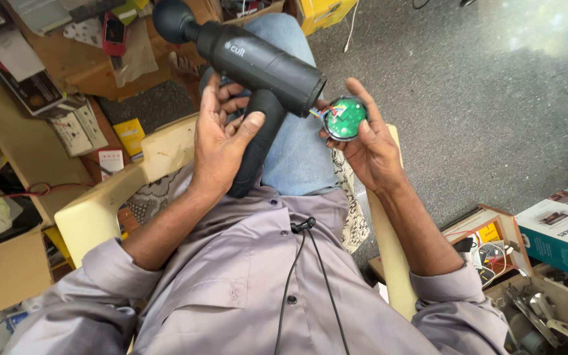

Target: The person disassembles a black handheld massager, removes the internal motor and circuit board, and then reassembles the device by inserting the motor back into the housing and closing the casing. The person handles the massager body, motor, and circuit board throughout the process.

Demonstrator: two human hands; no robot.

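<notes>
Grey speckled floor point(494, 98) lies bare at upper right, a cluttered wooden bench point(8, 164) and sockets crowd the left, and open boxes of parts point(540, 309) fill the lower right corner; the person sits in a cream plastic chair point(100, 204). Over the lap, the left hand point(221, 141) wraps the matte black massage gun point(258, 66) by its handle, its round ball head pointing up-left; the right hand point(366, 148) pinches a round green circuit board point(345, 118), joined by short coloured wires to the gun's rear end.

Matt black plastic, glossy green board

The massage gun point(258, 62) looks matt plastic; circuit board point(345, 118) is glossy; floor point(468, 98) is rough carpet.
</notes>
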